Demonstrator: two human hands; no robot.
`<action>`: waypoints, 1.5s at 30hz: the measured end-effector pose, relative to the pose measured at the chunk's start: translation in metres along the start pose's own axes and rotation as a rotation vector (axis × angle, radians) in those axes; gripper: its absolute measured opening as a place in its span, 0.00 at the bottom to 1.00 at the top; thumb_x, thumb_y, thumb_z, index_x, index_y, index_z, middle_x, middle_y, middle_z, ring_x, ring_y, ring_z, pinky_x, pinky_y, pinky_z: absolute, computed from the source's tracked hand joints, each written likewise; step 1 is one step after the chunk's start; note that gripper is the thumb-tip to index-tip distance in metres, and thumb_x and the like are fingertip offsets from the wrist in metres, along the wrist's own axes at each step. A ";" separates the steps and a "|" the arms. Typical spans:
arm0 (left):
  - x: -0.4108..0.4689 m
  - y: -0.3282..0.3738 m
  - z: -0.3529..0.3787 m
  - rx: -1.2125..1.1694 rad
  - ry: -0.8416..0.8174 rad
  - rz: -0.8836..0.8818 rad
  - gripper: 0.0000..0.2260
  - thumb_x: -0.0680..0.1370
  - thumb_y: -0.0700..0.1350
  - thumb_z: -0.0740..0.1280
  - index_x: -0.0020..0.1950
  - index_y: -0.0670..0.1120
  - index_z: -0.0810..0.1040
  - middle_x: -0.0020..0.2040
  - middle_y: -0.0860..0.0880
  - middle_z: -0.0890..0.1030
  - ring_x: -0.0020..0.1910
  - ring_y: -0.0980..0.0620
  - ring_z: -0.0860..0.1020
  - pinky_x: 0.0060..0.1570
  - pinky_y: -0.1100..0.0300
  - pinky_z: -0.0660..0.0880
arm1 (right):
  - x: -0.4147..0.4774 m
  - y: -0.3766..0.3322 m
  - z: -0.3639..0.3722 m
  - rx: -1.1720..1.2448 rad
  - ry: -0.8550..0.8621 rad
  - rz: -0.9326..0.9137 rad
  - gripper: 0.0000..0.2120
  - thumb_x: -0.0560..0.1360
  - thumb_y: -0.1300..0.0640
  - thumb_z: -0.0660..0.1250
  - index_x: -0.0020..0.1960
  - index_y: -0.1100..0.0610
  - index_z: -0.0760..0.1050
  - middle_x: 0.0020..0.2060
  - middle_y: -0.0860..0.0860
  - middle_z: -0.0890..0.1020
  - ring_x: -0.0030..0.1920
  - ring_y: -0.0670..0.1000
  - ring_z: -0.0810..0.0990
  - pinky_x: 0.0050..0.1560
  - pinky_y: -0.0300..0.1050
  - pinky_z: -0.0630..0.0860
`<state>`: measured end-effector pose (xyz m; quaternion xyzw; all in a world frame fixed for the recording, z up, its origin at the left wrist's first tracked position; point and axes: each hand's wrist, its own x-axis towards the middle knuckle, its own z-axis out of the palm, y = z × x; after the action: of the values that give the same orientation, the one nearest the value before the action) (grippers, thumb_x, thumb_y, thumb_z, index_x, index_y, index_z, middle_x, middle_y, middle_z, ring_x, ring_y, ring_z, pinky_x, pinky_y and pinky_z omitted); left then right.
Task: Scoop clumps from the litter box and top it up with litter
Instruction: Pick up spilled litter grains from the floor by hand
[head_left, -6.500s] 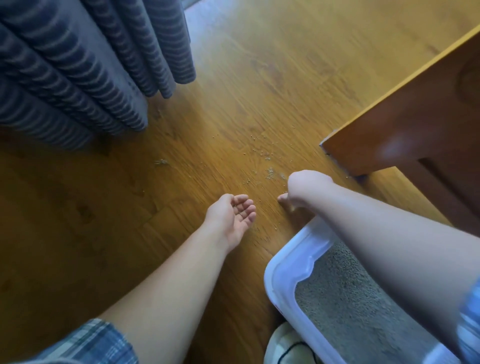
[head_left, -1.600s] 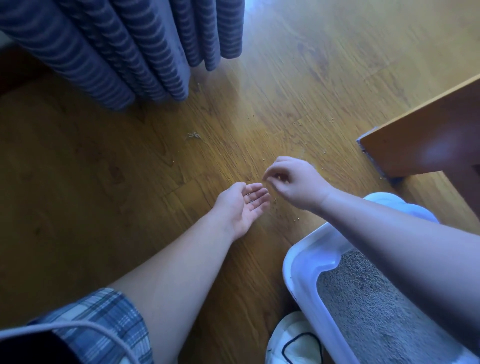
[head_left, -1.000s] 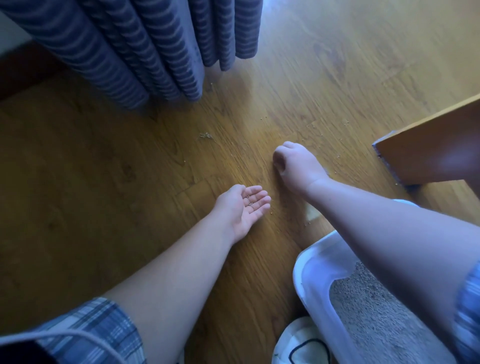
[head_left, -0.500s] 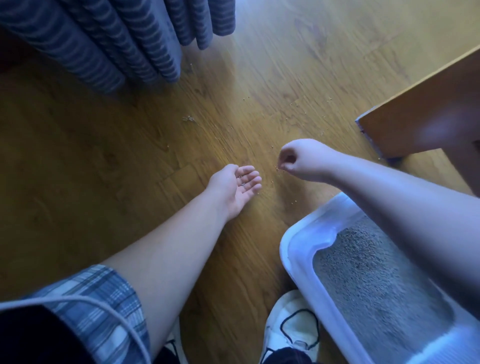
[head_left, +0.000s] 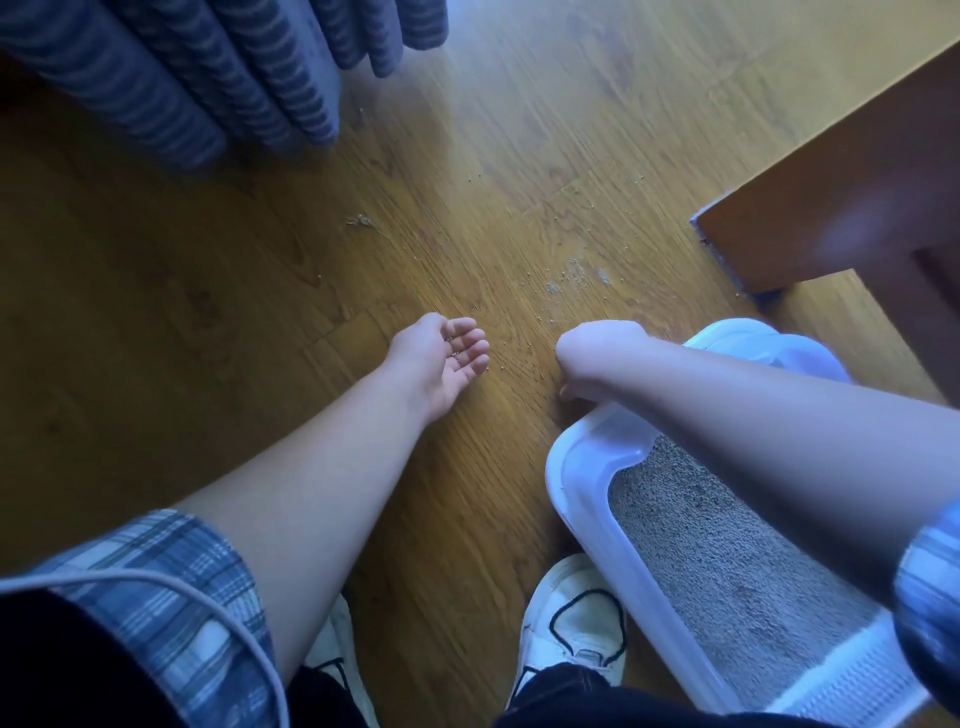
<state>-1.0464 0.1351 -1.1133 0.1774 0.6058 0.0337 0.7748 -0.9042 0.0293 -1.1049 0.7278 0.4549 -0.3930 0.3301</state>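
The white litter box (head_left: 582, 467) sits at the lower right with level grey litter (head_left: 727, 551) inside. Loose litter grains (head_left: 571, 278) lie scattered on the wooden floor beyond it. My left hand (head_left: 441, 353) rests palm up on the floor, fingers relaxed, with a few small grains lying in the palm. My right hand (head_left: 597, 353) is bent down at the wrist just past the box's near corner. Its fingers are curled and bunched in a pinch at the floor among the grains. My right forearm crosses over the box and hides part of it.
A blue striped curtain (head_left: 208, 78) hangs to the floor at the upper left. A wooden furniture piece (head_left: 841, 197) juts in from the right, close to the box's far end. My two white shoes (head_left: 571, 634) stand at the bottom, beside the box.
My right hand has dropped from just above the floor to the spot by the box corner, wrist bent down. My left hand stays cupped palm up. The camera has tilted slightly.
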 end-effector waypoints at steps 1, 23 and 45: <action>0.000 0.000 -0.002 0.000 0.002 0.001 0.13 0.82 0.40 0.53 0.51 0.38 0.77 0.44 0.43 0.77 0.43 0.47 0.78 0.53 0.54 0.78 | 0.001 0.000 0.000 0.002 0.004 0.001 0.13 0.77 0.45 0.66 0.45 0.55 0.75 0.35 0.48 0.73 0.42 0.56 0.77 0.31 0.42 0.66; -0.008 -0.006 -0.011 0.174 -0.084 -0.051 0.15 0.83 0.41 0.52 0.55 0.37 0.77 0.52 0.39 0.79 0.51 0.44 0.80 0.54 0.52 0.79 | -0.010 -0.003 -0.021 0.419 0.141 -0.166 0.14 0.77 0.49 0.63 0.35 0.54 0.74 0.28 0.46 0.76 0.36 0.52 0.77 0.35 0.41 0.71; -0.006 0.013 -0.047 0.123 0.039 0.000 0.15 0.83 0.42 0.52 0.53 0.38 0.77 0.46 0.42 0.79 0.46 0.47 0.79 0.54 0.53 0.78 | 0.015 -0.051 -0.015 -0.177 0.292 -0.188 0.11 0.76 0.58 0.59 0.42 0.52 0.80 0.35 0.47 0.78 0.37 0.54 0.80 0.32 0.41 0.70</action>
<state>-1.0907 0.1568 -1.1136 0.2241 0.6219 -0.0001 0.7504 -0.9435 0.0665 -1.1175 0.6995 0.5968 -0.2709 0.2849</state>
